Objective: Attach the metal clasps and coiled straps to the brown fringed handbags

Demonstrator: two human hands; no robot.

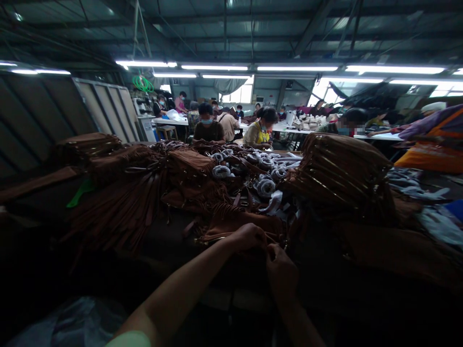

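In front of me on the dark table lies a brown suede-like bag with a brass-coloured zipper along its near edge. My left hand reaches over the bag's near side, its fingers bent and closed in a pinch. My right hand is just right of it and lower, thumb and fingers pressed together. The fingertips of both hands nearly meet at the bag's near edge. What they pinch there is too small and dark to make out.
Behind the bag lie several rolled straps in pale wrapping. A tall stack of brown zippered bags stands on the right. Long brown fringe and a green object lie left. Several people sit at white tables beyond.
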